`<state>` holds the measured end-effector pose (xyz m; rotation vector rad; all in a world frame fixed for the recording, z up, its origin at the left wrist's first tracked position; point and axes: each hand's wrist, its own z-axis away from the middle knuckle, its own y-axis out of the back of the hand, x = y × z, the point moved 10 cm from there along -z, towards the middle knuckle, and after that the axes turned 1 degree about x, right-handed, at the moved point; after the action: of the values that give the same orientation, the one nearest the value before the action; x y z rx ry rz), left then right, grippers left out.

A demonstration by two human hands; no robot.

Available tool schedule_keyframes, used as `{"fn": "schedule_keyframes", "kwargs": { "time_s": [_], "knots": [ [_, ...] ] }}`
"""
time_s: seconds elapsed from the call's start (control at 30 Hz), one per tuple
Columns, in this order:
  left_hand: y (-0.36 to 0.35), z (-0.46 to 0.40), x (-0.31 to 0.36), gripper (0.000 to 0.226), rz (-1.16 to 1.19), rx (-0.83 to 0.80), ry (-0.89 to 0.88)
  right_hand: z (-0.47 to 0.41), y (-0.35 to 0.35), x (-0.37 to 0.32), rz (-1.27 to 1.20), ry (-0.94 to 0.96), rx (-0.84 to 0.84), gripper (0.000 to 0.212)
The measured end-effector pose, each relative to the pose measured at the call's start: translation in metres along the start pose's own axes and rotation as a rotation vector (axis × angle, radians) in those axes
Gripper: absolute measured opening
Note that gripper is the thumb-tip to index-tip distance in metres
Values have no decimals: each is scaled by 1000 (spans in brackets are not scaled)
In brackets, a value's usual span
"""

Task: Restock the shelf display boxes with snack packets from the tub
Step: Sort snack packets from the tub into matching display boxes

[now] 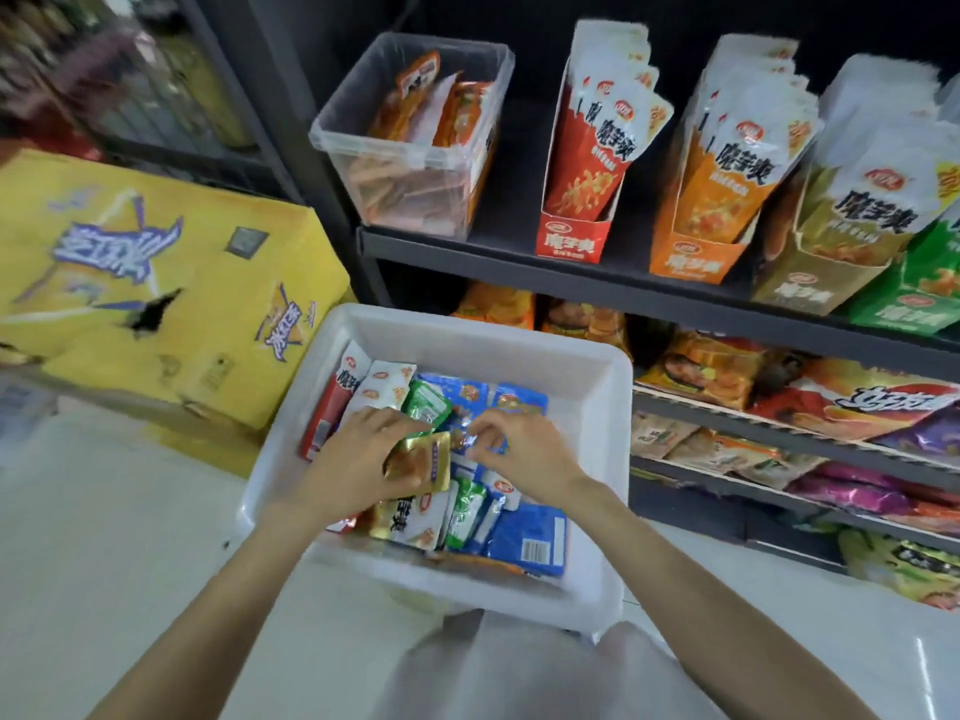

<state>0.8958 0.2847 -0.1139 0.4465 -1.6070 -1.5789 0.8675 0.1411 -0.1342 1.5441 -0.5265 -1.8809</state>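
- The left hand (363, 459) is inside the white tub (597, 459), fingers curled around a gold packet (423, 462), which it holds flat just above the pile, apparently already picked out for the shelf.
- The right hand (519, 452) is just beside it in the tub, fingertips pinching at a crinkled blue packet (470, 441); whether it has a firm hold cannot be told, but the fingers are bent and closed on the foil.
- Under both hands the tub holds a loose mix of snack packets (524, 537): blue, green, gold, and red-and-white ones. The hands seem to be sorting by colour, since each display box takes one flavour.
- The tub sits low in front of the person, resting near their lap, so both hands can reach in.
- Above and beyond the tub, on a dark shelf (519, 252), stand the display boxes: a red box (571, 239), an orange box (693, 262), a gold box (810, 288) and a green box (898, 309), each with packets standing upright, faces forward.
- The gold box looks the likely home for the gold packet.
- Above the tub's far left corner, a clear plastic bin (405, 163) on the same shelf holds orange packets.
- Left of the tub lies a yellow carton (156, 283) on the floor.
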Motion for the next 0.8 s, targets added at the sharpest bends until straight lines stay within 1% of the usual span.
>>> {"fn": "schedule_keyframes", "kwargs": {
  "time_s": [0.07,0.13,0.2,0.23,0.27,0.3,0.37,0.4,0.47,0.53,0.57,0.6,0.63,0.67,0.7,0.73,0.8],
  "knots": [
    [-8,4,-8,63,-34,-23,18,-12,-24,4,48,-112,-51,32],
    [-11,4,-13,66,-22,-21,28,-23,-43,1,112,-144,-85,45],
    [-11,2,-16,66,-3,-17,56,-33,-51,-3,102,-171,-69,45],
    [-9,0,-16,60,33,1,88,-35,-50,-2,60,-195,-47,41],
    [-3,-1,-18,52,101,58,130,-36,-45,-2,10,-223,-23,35],
    [9,0,-21,43,195,158,174,-34,-37,-1,-36,-251,9,28],
    [32,6,-30,26,425,356,290,-24,-13,5,-126,-308,81,16],
    [38,10,-34,20,545,421,359,-15,2,8,-174,-323,132,14],
    [39,17,-39,10,784,511,499,10,36,13,-293,-339,264,12],
    [32,21,-36,5,1019,570,630,33,59,19,-561,-359,374,15],
    [25,20,-30,5,1171,570,684,41,63,20,-725,-357,398,16],
    [16,15,-21,7,1339,535,721,46,66,18,-863,-341,407,16],
    [9,7,-7,11,1493,470,729,48,67,16,-957,-318,409,14],
    [5,-1,7,16,1591,404,715,50,67,14,-1015,-293,406,11],
    [6,-10,21,21,1637,358,685,52,66,11,-1051,-269,400,10],
    [8,-17,29,23,1634,346,654,53,65,10,-1067,-252,391,11],
    [17,-28,40,26,1539,377,601,57,65,9,-1057,-226,363,14]
  ]
}}
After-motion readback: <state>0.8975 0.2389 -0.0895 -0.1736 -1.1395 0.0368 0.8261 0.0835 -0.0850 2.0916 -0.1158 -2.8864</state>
